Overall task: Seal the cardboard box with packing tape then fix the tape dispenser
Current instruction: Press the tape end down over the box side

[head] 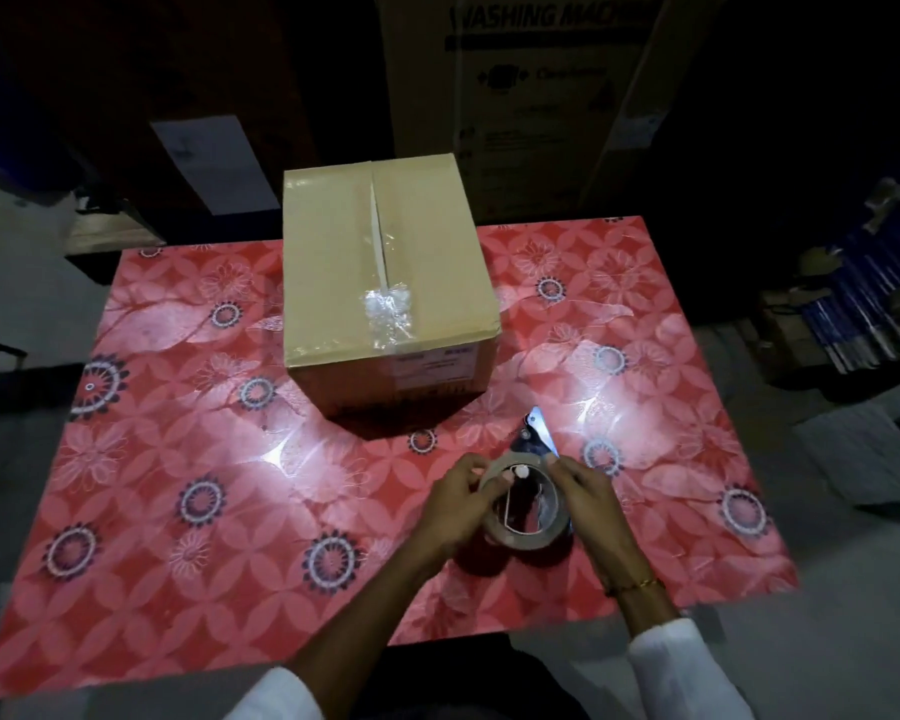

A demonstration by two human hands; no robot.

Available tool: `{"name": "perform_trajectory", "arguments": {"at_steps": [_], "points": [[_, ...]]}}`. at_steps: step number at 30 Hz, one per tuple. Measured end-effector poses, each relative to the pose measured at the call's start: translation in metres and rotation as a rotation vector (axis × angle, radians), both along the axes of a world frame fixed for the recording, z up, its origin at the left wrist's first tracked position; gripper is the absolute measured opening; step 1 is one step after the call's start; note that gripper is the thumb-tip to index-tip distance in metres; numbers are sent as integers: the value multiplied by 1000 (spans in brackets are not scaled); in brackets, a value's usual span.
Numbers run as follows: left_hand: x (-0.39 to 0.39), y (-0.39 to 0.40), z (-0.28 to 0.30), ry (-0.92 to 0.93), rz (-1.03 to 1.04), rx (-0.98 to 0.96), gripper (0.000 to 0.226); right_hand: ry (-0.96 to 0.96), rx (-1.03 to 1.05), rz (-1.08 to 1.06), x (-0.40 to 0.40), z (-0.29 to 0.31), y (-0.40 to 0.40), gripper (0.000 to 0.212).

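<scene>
A table [141, 537] covered in a glossy red cloth with white petal shapes and dark ringed flowers fills most of the view, with bright glare patches near its middle. Behind its far edge, in the dim background, stands a tall carton [531, 96] printed with the words "WASHING MACHINE". On the far half of the table, slightly left of centre, sits the cardboard box [333, 272], closed, its two top flaps meeting along a seam that runs from far to near. Clear packing tape [392, 314] lies along that seam and looks crumpled and bubbled at the near end, where it folds over the top edge onto the near face; a pale printed label [432, 363] sits on that near face. Nearer the viewer and right of centre, the tape dispenser [533, 480] is held just above the cloth, well apart from the box, its blue metal blade end [541, 431] pointing toward the far side. A roll of clear tape [523, 517] sits in it. The left hand [461, 504] curls around the left rim of the roll, fingertips pinched at its top edge. The right hand [588, 493] grips the right side of the dispenser, thumb and forefinger closed near the blade base. White sleeves [681, 662] show at the near edge, and a thin bracelet [640, 584] circles the right wrist.
</scene>
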State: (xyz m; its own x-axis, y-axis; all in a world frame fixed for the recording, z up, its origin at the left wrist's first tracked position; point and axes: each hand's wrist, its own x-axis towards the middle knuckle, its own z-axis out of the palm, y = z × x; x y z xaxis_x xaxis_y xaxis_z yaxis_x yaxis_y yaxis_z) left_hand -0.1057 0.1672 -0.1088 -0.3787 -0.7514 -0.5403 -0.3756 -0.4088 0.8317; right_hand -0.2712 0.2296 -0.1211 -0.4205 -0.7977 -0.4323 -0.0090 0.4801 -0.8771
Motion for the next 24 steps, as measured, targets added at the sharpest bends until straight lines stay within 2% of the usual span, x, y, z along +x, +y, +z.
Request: {"name": "perform_trajectory", "arguments": {"at_steps": [3, 8, 11, 13, 19, 24], "points": [[-29, 0, 3, 11, 18, -1, 29, 163, 17, 21, -25, -3, -5, 30], [-70, -10, -5, -95, -20, -196, 27, 374, 54, 111, -61, 3, -18, 29], [-88, -12, -11, -159, -51, -298, 36, 416, 82, 124, -80, 3, -23, 32], [-97, -12, -16, -184, -38, -325, 32, 434, 98, 149, -88, 2, -25, 34], [-112, -13, -26, -205, -20, -341, 28, 448, 110, 166, -103, -4, -27, 35], [-111, -17, -24, -181, 16, -332, 29, 466, 74, 151, -100, -2, -32, 27]]}}
